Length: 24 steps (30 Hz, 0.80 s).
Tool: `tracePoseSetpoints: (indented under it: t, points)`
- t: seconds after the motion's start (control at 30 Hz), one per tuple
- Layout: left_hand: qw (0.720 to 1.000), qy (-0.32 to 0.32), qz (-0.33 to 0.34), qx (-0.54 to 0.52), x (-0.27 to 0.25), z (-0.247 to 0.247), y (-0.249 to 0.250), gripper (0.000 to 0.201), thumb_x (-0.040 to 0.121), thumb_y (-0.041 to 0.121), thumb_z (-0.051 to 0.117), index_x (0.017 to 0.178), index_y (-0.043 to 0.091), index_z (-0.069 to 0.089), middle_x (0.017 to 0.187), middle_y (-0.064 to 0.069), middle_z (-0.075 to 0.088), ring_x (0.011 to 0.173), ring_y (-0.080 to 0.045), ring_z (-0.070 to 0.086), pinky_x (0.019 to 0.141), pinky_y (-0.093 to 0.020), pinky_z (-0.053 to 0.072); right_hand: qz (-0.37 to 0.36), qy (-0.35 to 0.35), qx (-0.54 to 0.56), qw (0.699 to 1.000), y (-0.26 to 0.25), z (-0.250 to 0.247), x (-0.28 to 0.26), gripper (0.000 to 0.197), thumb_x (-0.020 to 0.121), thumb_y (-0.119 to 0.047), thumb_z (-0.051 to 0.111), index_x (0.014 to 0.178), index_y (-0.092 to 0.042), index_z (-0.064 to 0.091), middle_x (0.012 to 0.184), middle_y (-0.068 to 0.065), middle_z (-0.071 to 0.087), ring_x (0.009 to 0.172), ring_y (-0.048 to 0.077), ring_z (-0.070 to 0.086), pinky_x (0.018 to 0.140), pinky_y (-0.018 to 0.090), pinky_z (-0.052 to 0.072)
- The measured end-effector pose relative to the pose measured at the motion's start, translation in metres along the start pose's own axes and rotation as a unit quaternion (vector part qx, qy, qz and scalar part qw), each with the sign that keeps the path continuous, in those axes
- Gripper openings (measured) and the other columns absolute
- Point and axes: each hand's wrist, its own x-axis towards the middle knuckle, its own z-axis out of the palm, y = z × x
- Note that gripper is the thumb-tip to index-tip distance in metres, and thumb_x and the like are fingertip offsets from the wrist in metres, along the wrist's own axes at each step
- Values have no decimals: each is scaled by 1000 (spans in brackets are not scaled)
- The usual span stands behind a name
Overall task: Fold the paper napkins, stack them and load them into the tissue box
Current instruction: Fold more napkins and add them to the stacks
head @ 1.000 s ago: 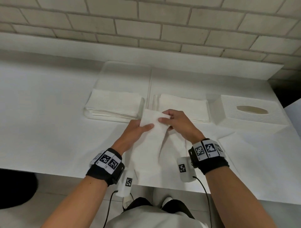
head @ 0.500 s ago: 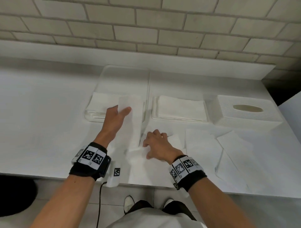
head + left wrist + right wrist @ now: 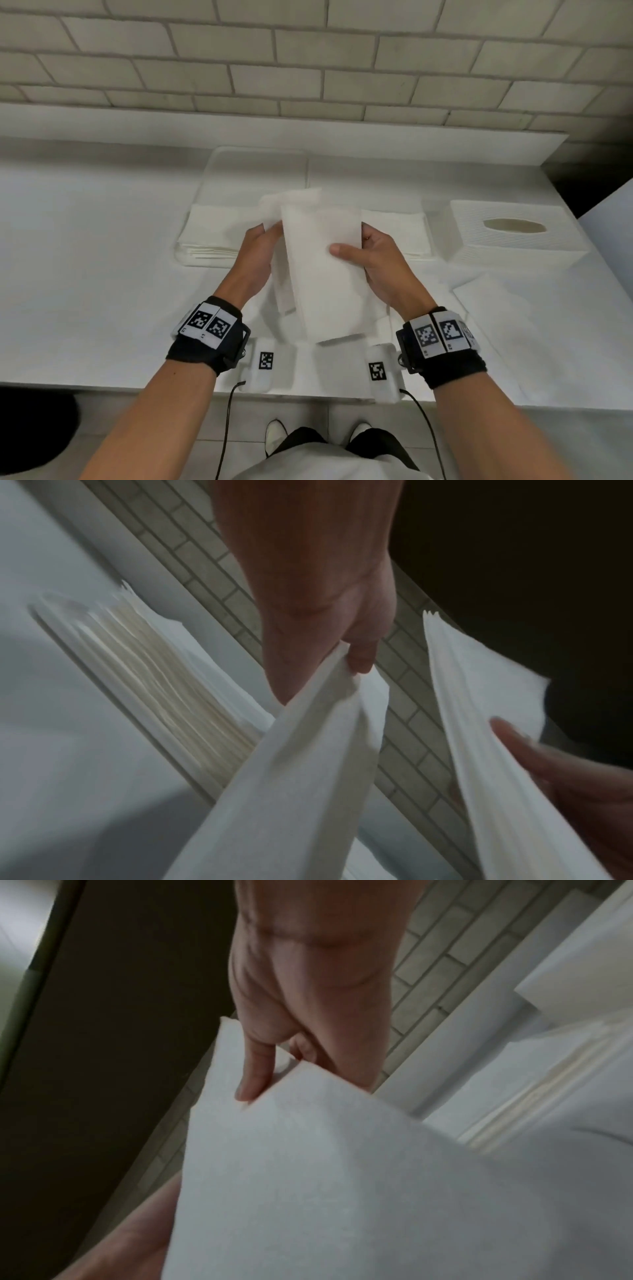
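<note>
I hold two folded white napkins above the table's front middle. My right hand (image 3: 370, 257) grips the nearer folded napkin (image 3: 329, 274), thumb on top; the right wrist view shows that napkin (image 3: 342, 1177) pinched by the fingers. My left hand (image 3: 260, 253) pinches a second folded napkin (image 3: 284, 219) behind it, which shows as a hanging strip (image 3: 301, 764) in the left wrist view. The white tissue box (image 3: 513, 236) with its oval slot stands at the right.
Two clear trays hold napkin stacks: one stack at the left (image 3: 212, 233), one (image 3: 404, 233) behind my right hand. Loose unfolded napkins (image 3: 489, 308) lie at the front right. A brick wall backs the table; its front edge is near my wrists.
Both hands have lifted and come together at the middle, each holding a folded napkin. Before, the left hand reached over the left stack and the right hand pressed on the table.
</note>
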Motion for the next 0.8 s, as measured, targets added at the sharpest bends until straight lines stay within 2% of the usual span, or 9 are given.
tracePoseSetpoints:
  t: [0.1, 0.2, 0.27, 0.33, 0.4, 0.47, 0.53, 0.7, 0.8]
  points:
    - [999, -42, -11, 21, -5, 16, -1, 22, 97, 11, 49, 95, 11, 70, 84, 0, 78, 92, -29, 70, 79, -33, 57, 3, 35, 21, 999, 7, 4, 5, 37, 79, 0, 74, 114, -2, 63, 107, 13, 73, 93, 27, 71, 86, 40, 58]
    - [992, -109, -41, -49, -10, 23, -1, 45, 102, 42, 35, 113, 14, 68, 111, -6, 75, 111, -28, 67, 92, -36, 55, -1, 88, 4, 996, 18, 3, 8, 39, 77, -6, 77, 113, -1, 62, 109, 14, 73, 98, 32, 71, 87, 44, 58]
    - [983, -155, -50, -81, -12, 24, -4, 62, 95, 59, 31, 125, 14, 62, 125, -9, 68, 118, -25, 64, 101, -39, 50, -3, 111, 5, 994, 23, 2, 10, 38, 77, -9, 78, 111, -1, 62, 109, 16, 73, 100, 35, 70, 90, 48, 56]
    - [984, -172, -30, -25, -15, 23, -10, 53, 94, 49, 47, 126, 10, 61, 125, -11, 68, 117, -26, 64, 104, -45, 48, -14, 120, -7, 993, 26, 3, 10, 37, 78, -11, 78, 109, -3, 61, 109, 15, 72, 100, 34, 70, 88, 48, 57]
    - [989, -142, 2, 47, -14, 22, -15, 34, 93, 30, 60, 119, 10, 66, 118, -11, 72, 110, -27, 68, 103, -50, 48, -39, 120, -35, 991, 28, 1, 10, 45, 77, -12, 79, 116, -11, 56, 115, 7, 68, 103, 23, 67, 81, 36, 56]
    - [990, -123, 17, 70, -13, 21, -15, 26, 94, 24, 61, 114, 9, 68, 114, -14, 73, 106, -29, 70, 100, -51, 50, -57, 98, -61, 992, 29, -3, 11, 65, 74, -14, 81, 129, -22, 46, 125, -3, 58, 112, 10, 59, 79, 24, 54]
    - [989, -122, 36, 72, -13, 21, -11, 26, 93, 22, 61, 113, 6, 68, 112, -16, 72, 105, -30, 70, 97, -47, 53, -45, 63, -69, 995, 28, -7, 11, 66, 76, -10, 79, 133, -19, 47, 127, -2, 60, 114, 11, 60, 79, 21, 54]
    - [992, -84, 79, 44, -11, 16, -15, 38, 82, 17, 72, 117, 2, 65, 111, -11, 72, 102, -23, 70, 84, -32, 56, -63, 58, -44, 995, 28, -5, 10, 26, 87, -4, 66, 112, -7, 66, 106, 8, 73, 94, 17, 70, 83, 30, 56]
    - [994, -63, 81, 30, -13, 16, -27, 28, 87, 12, 68, 113, 4, 65, 112, -11, 71, 104, -22, 68, 91, -35, 53, -77, 69, -41, 994, 30, -3, 10, 18, 88, -7, 67, 105, -11, 66, 104, 9, 72, 94, 21, 68, 87, 42, 55]
